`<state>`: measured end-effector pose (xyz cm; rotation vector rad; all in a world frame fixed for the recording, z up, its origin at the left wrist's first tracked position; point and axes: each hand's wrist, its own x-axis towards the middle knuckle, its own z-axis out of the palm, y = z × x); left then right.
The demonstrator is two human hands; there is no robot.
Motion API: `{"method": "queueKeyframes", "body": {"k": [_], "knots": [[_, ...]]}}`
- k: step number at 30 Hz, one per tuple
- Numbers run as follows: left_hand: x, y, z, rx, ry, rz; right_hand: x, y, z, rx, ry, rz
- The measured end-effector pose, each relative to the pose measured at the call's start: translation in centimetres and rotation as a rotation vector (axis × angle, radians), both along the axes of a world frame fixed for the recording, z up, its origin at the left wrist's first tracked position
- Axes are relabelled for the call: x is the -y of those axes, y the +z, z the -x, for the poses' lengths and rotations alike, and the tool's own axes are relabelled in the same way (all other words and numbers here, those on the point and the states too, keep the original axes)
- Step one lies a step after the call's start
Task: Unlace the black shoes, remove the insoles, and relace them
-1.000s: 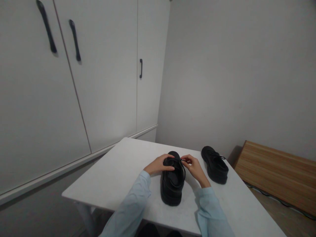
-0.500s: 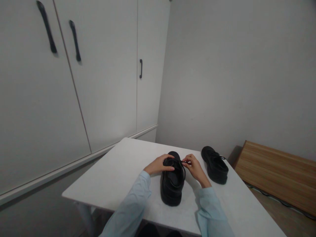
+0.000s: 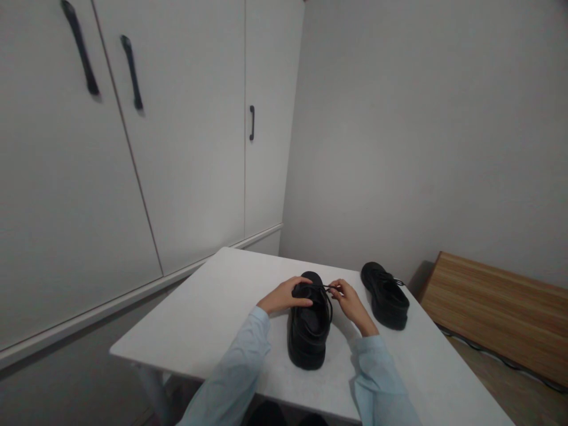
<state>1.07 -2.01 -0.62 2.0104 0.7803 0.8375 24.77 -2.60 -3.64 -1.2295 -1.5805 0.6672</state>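
Observation:
A black lace-up shoe (image 3: pixel 307 343) stands upright on the white table, its heel toward me and its toe pointing away. My left hand (image 3: pixel 284 295) grips the shoe's left side near the opening, thumb over the inner edge and fingers across the upper. On the other side, my right hand (image 3: pixel 348 300) pinches a black shoelace (image 3: pixel 326 287), which stretches out from the top of the shoe. More lace hangs in a loop along the shoe's right side. To the right of my right hand lies a second black shoe (image 3: pixel 389 302), its laces on top.
The white table (image 3: pixel 190 325) has its far edge near a grey wall. White cabinets (image 3: pixel 199 148) with dark handles stand along the left. A wood-grain board (image 3: pixel 497 313) is beyond the table's right edge, with a cable (image 3: pixel 501 360) below it.
My right hand has shifted slightly outward from the shoe, and the pinched lace now shows a longer stretch. My left hand keeps its place on the shoe.

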Motion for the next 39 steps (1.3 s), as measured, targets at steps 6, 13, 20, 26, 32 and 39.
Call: {"method": "queueKeyframes", "body": {"k": [6,13,20,26,32,39], "knots": [[0.0,0.0,0.0,-0.003,0.003,0.006,0.3,0.8,-0.2,-0.317,0.045,0.107],[-0.2,-0.2,0.0,-0.017,0.007,-0.007,1.6,2.3,0.7,-0.619,0.108,0.166],[0.0,0.0,0.0,-0.018,0.013,-0.004,2.3,3.2,0.9,-0.632,0.147,0.197],[-0.1,-0.1,0.1,-0.017,0.005,-0.015,2.0,2.9,0.6,-0.413,0.063,0.115],[0.0,-0.1,0.1,-0.021,0.011,0.005,1.3,2.4,0.4,-0.124,0.028,0.078],[-0.2,-0.3,0.1,-0.006,0.003,0.003,1.3,2.3,0.5,0.067,0.026,0.057]]}}
